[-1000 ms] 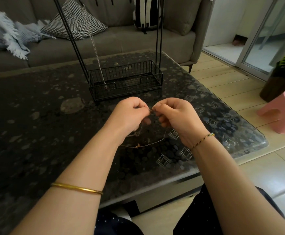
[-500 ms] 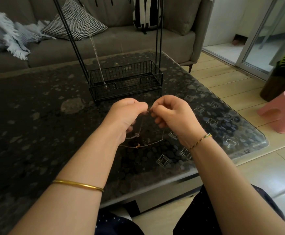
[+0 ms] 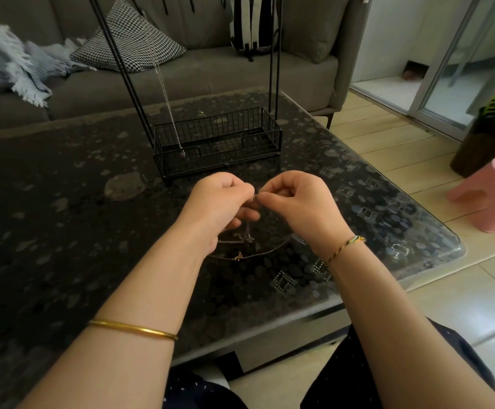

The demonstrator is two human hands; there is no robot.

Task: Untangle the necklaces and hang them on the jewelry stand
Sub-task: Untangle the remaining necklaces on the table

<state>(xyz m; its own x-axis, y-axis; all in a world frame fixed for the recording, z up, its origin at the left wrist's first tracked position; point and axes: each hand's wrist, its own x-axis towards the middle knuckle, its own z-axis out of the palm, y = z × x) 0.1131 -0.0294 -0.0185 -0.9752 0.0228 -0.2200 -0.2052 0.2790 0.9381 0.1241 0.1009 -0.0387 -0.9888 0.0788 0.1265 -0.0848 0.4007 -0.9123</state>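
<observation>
Head view: left hand [image 3: 222, 202], right hand [image 3: 299, 199] both pinch necklace chain [image 3: 248, 229], hanging vertical; gold strand [image 3: 258, 255] lies crosswise.

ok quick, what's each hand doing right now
Left hand: closed, pinching the tangled necklaces.
Right hand: closed, pinching the same tangle, right beside the left.

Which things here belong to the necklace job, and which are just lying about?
Job: left hand and right hand, both pinching the tangled chains; stand; hung chain.
Lying about: cushion, blanket, backpack, stool.
</observation>
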